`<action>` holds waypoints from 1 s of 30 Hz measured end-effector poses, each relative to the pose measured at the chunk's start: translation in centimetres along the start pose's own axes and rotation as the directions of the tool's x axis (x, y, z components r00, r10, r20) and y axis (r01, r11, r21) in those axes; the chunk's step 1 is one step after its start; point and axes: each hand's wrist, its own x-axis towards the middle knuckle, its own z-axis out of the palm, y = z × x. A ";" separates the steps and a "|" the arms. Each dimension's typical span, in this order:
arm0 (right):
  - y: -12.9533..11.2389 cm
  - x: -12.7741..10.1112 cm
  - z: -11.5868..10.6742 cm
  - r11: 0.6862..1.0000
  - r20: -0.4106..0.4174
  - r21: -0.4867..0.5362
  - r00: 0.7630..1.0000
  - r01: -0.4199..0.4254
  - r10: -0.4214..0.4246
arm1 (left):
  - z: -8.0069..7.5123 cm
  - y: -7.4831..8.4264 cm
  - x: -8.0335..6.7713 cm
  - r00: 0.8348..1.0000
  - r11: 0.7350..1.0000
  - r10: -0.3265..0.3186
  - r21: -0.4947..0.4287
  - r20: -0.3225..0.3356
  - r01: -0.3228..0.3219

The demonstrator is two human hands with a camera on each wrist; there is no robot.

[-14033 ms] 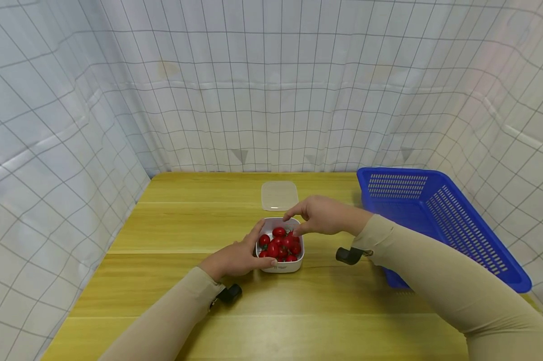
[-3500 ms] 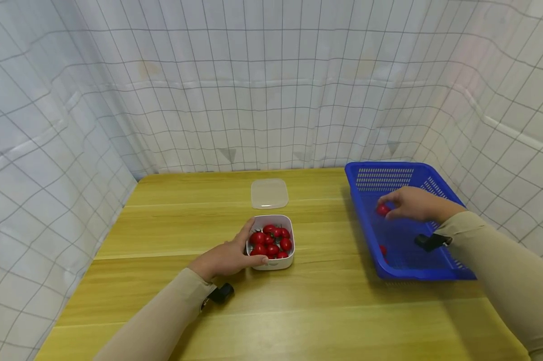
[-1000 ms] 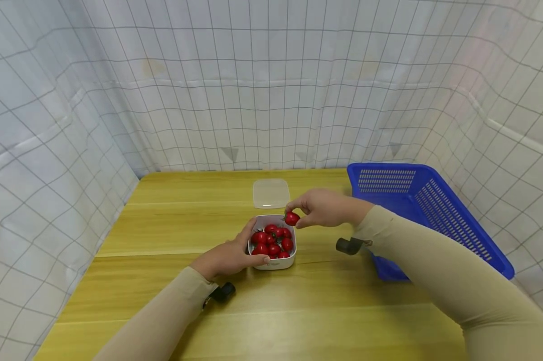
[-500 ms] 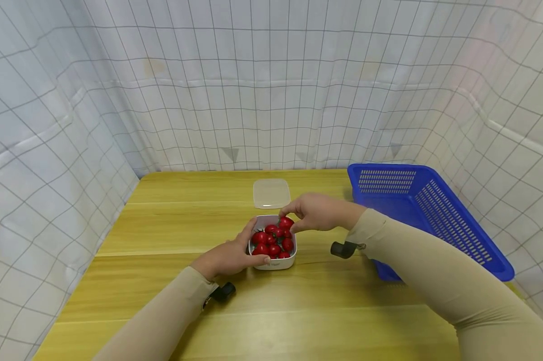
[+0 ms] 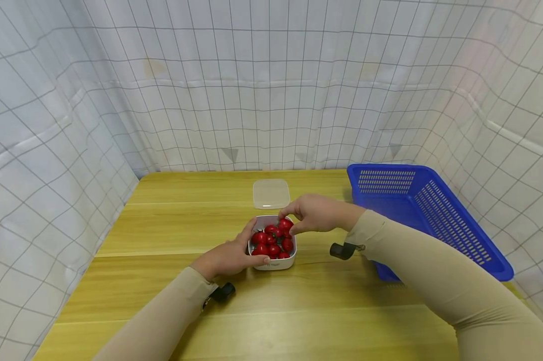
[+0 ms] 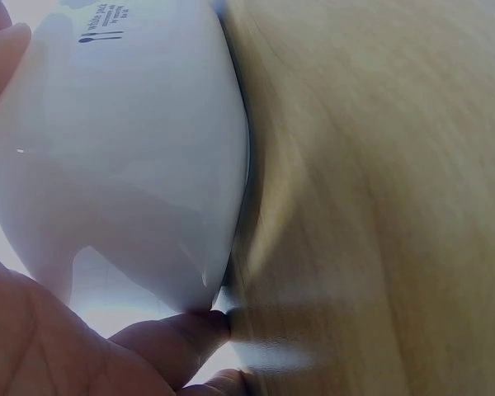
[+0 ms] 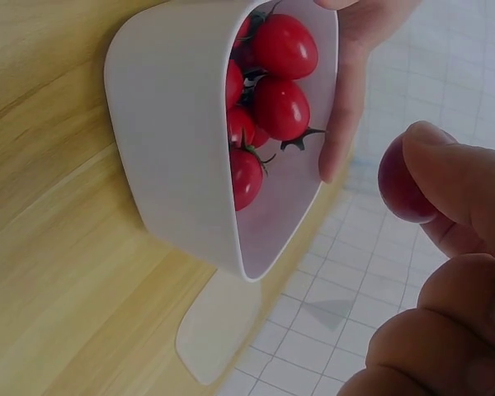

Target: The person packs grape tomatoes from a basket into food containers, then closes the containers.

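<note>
A white square food container (image 5: 276, 265) filled with red cherry tomatoes (image 5: 260, 248) stands on the wooden table. My left hand (image 5: 230, 256) grips its left side, thumb along the front wall and fingers round the far left corner. Over the back right corner, my right hand (image 5: 316, 212) pinches one cherry tomato (image 5: 285, 224) between thumb and index finger. The right wrist view has this pinched tomato (image 7: 402, 183) above the container's open top, apart from the others. In the left wrist view, fingertips (image 6: 206, 328) touch the container low near its base.
A flat translucent lid (image 5: 271, 194) lies just behind the container. To the right is a large blue slotted basket (image 5: 384, 180), partly hidden by the right sleeve. White gridded curtains (image 5: 271, 100) enclose the table's back and sides.
The right hand was over the blue basket with a tomato, then came left to the container. Since a second ago it has lowered slightly over the back right corner. The left hand stays put.
</note>
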 end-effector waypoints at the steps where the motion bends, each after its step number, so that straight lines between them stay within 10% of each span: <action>1: 0.0 0.0 0.0 1.000 -0.002 -0.001 1.000 0.002 -0.002 | 0.0 0.0 0.0 1.000 1.000 -0.003 0.000 0.000 0.003; 15: 0.4 -1.0 -0.6 0.997 -0.017 0.077 1.000 0.002 0.000 | -0.1 -0.1 -0.1 1.000 1.000 -0.003 0.006 -0.009 0.003; 24: 7.1 -8.8 -3.1 0.973 -0.234 0.159 0.951 -0.168 0.203 | 0.1 0.1 0.0 1.000 0.999 -0.016 0.031 -0.009 0.016; 30: 12.2 -14.0 -2.3 0.946 -0.217 0.132 0.923 -0.295 0.318 | 0.1 0.0 0.2 1.000 0.999 -0.028 0.044 -0.007 0.029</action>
